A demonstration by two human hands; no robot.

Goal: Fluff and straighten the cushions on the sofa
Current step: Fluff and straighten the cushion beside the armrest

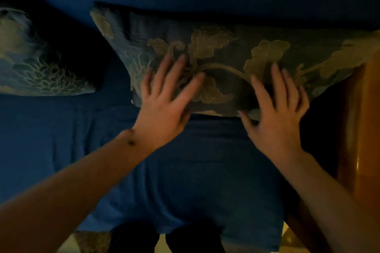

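Note:
A dark cushion with a pale floral pattern (226,46) leans against the back of the blue sofa (185,170), at the right end of the seat. My left hand (166,100) lies flat on its front, fingers spread, near the lower left part. My right hand (277,108) rests with spread fingers on the cushion's lower right front, thumb at its bottom edge. Neither hand grips the fabric. A second patterned cushion (30,63) sits further left on the seat, partly cut off by the frame edge.
A wooden armrest or side panel (357,139) stands at the sofa's right end, touching the cushion's right corner. The blue seat cover is wrinkled in front of me. My dark-clad legs (164,240) and a strip of pale floor show at the bottom.

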